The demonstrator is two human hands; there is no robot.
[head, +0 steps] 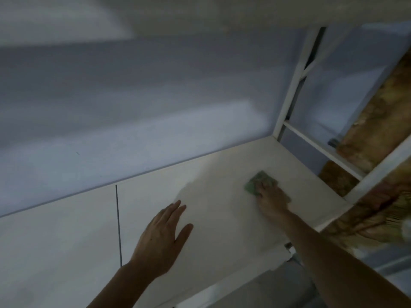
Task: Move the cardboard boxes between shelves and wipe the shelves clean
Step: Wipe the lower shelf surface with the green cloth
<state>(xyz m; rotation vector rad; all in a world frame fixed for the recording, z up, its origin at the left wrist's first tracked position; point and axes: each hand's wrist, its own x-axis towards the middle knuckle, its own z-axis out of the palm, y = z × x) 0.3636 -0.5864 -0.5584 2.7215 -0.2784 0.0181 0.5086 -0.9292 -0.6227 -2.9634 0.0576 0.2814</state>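
Observation:
A white shelf board (218, 196) fills the lower half of the view, with a thin dark seam at its left. My right hand (272, 200) presses a small green cloth (258, 182) flat on the shelf near its right end, fingers laid over it. My left hand (162, 236) is held over the middle of the shelf with straight, spread fingers and holds nothing. No cardboard box is in view.
A pale blue wall (133, 107) backs the shelf. White upright posts and rails of the rack (291, 85) stand at the right corner. Another shelf's underside (200, 12) runs overhead. Brown patterned floor tiles (378, 118) show beyond the rack on the right.

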